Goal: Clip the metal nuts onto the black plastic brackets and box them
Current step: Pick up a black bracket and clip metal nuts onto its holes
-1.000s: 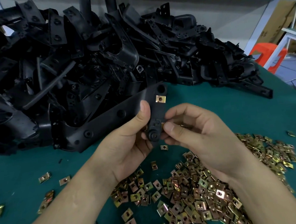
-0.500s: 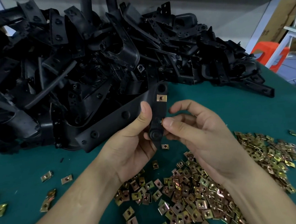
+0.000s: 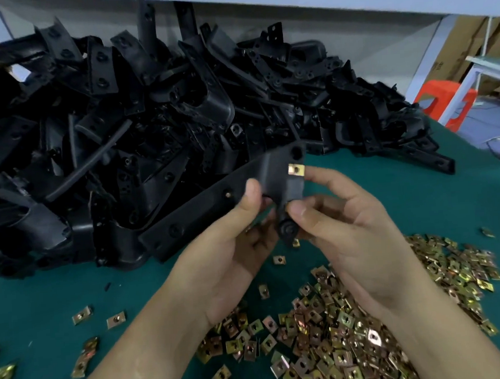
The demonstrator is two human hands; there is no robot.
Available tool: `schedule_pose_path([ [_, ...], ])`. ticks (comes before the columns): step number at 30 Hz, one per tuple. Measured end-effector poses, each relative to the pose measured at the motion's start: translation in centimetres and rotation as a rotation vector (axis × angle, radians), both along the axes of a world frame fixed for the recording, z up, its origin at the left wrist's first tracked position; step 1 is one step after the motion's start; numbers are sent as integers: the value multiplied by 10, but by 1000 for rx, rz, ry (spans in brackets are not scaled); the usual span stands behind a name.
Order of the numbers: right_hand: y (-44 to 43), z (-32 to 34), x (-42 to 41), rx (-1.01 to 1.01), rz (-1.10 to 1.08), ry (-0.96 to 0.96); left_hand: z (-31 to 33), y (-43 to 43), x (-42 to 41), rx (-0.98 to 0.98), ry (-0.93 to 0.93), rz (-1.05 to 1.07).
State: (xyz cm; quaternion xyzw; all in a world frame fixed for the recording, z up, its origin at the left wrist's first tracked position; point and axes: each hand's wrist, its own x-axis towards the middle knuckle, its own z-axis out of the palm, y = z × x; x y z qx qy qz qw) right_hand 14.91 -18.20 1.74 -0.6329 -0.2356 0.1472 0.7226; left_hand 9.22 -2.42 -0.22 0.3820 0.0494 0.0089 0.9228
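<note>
Heap of black plastic brackets (image 3: 149, 122) is crowding the green table (image 3: 28, 293) along its far-left edge, so most work is probably remaining. Left hand (image 3: 235, 249) is gripping one long black plastic bracket (image 3: 203, 210) over mid-table, with a brass-coloured square metal nut (image 3: 296, 169) sitting clipped at its end. Right hand (image 3: 350, 241) is pinching its lower tab. Loose metal nuts (image 3: 342, 345) are lying near-right. No box is showing.

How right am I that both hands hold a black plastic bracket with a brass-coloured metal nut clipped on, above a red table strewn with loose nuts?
Only the colour is wrong: the head view shows the table teal green, not red. The left hand and right hand do hold the black plastic bracket, its brass-coloured metal nut clipped on, above loose nuts.
</note>
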Motion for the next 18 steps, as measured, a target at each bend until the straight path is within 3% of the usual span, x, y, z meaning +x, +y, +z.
schedule_pose_path([
  [2, -6, 4, 5, 50, -86, 10, 2, 10, 1, -100, -9, 135],
  [4, -10, 7, 8, 65, -146, 10, 6, 18, 1, -75, -32, 282],
  [8, -9, 19, 9, -194, -205, -180, 5, 15, 1, 137, -79, 497],
  [13, -19, 40, -2, -488, -457, -426, 3, -21, -5, 370, -147, 586],
  [18, -55, 55, -17, -599, -595, -434, 18, -65, -18, 528, -186, 599],
])
